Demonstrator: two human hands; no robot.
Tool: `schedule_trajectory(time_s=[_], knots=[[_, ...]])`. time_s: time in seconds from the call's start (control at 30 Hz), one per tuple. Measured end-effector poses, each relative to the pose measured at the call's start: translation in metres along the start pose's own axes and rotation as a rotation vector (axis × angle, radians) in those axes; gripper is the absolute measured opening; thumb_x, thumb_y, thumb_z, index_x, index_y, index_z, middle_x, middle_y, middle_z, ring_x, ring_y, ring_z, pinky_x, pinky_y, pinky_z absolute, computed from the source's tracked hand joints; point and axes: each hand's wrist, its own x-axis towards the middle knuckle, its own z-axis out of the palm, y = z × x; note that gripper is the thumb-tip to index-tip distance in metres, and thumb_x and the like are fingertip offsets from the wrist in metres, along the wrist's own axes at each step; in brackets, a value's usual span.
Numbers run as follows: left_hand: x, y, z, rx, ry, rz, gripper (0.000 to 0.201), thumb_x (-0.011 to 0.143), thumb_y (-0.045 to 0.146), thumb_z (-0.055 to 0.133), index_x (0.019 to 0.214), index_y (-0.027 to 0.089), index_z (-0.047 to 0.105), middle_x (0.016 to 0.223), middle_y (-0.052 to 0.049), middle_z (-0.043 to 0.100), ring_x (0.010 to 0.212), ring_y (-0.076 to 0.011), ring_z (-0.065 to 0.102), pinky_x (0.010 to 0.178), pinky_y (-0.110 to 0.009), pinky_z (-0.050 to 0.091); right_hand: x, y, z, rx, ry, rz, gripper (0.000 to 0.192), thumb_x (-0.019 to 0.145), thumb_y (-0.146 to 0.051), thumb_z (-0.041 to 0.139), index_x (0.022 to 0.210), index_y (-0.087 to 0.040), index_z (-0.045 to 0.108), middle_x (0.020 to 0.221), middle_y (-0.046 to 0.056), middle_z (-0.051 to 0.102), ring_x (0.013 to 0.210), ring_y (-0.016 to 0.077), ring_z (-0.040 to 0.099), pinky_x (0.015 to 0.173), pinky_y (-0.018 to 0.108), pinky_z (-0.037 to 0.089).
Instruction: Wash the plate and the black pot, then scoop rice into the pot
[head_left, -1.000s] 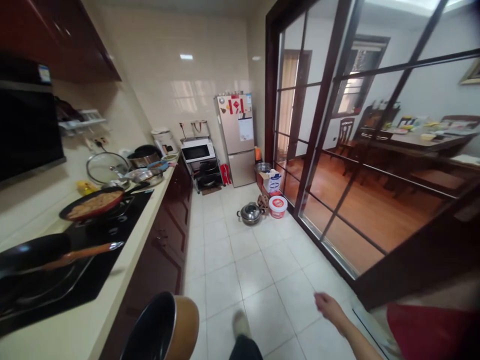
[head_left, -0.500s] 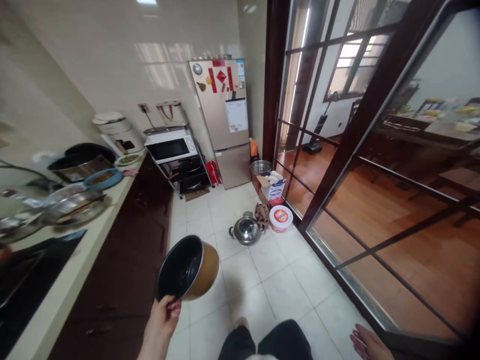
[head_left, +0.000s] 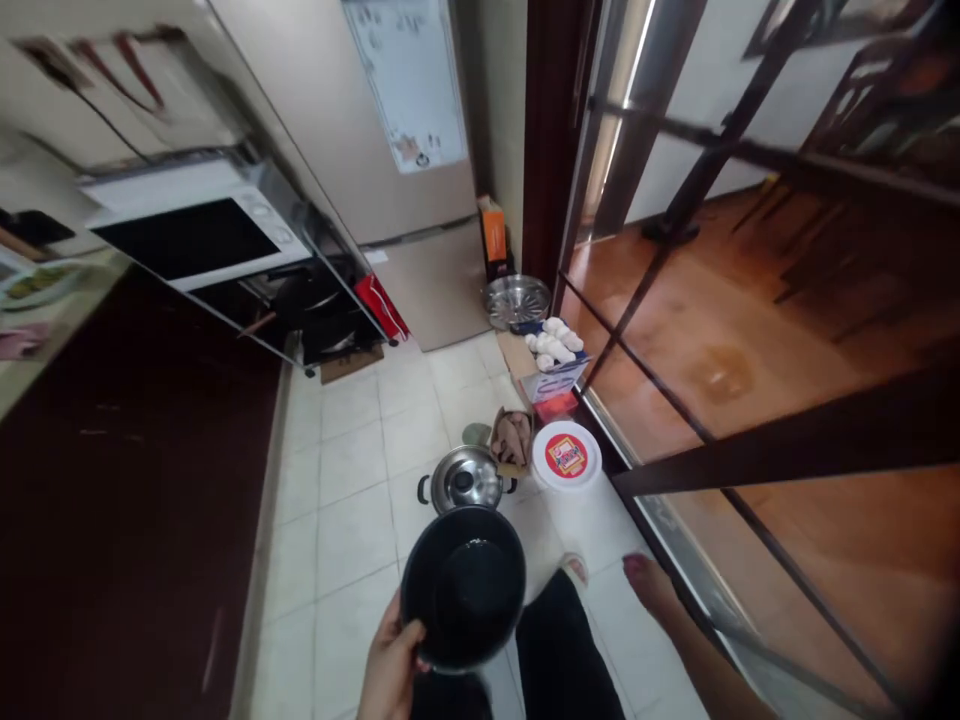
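Observation:
My left hand (head_left: 394, 650) grips the near left rim of a rice cooker pot (head_left: 465, 590), thumb over the edge. Its black inside faces up at me; a small shine shows in it, and I cannot tell whether it holds water. Beyond the pot, a lidded steel pot (head_left: 466, 480) with black handles stands on the floor, partly covered by the pot's far rim. Off to the right hangs my right hand (head_left: 649, 582), empty and somewhat blurred, its fingers loosely stretched. Nearest to it is a white bucket (head_left: 540, 465) with a red label on its lid.
Against the lidded pot sits an open box of brown tubers (head_left: 513, 440). Behind are a carton with white bundles (head_left: 553, 345), a steel steamer tray (head_left: 517, 300) and the fridge (head_left: 442, 290). A microwave rack (head_left: 217, 240) stands left, dark cabinets (head_left: 127, 480) nearer, glass doors (head_left: 720, 400) right.
The view has tipped down and moved closer to the floor items. My left hand has carried the rice cooker pot rightward and turned its opening upward. My right hand has moved forward and left.

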Motion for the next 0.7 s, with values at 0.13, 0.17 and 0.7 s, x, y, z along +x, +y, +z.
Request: schedule_trajectory(time_s=[0.13,0.17,0.7], knots=[[0.081,-0.031,0.047,0.129,-0.189,-0.096,0.087,0.056,0.014,0.066,0.139,0.021,0.043,0.050,0.008,0.050,0.035,-0.0070,0.034,0.035,-0.019,0.026,0.124,-0.037,0.049,-0.210,-0.091,-0.111,0.024,0.077,-0.015,0.054,0.097,-0.017,0.065,0.106,0.011,0.068,0.100,0.0232,0.063,0.088,0.034,0.045],[0.104,-0.041,0.054,0.154,-0.210,-0.111,0.087,0.055,0.015,0.068,0.139,0.021,0.045,0.051,0.007,0.052,0.036,-0.0076,0.036,0.035,-0.019,0.027,0.149,-0.041,0.066,-0.253,-0.102,-0.137,0.026,0.077,-0.015,0.057,0.102,-0.017,0.064,0.110,0.011,0.066,0.103,0.0237,0.062,0.088,0.034,0.044],[0.336,-0.133,0.084,0.288,-0.615,-0.118,0.070,0.055,0.003,0.056,0.121,0.025,0.065,0.114,-0.004,0.069,0.107,-0.0250,0.061,0.095,-0.034,0.045,0.249,0.005,0.176,-0.459,0.403,-0.883,0.011,0.089,-0.029,0.054,0.092,-0.020,0.057,0.082,0.006,0.062,0.074,0.0215,0.058,0.067,0.034,0.046]])
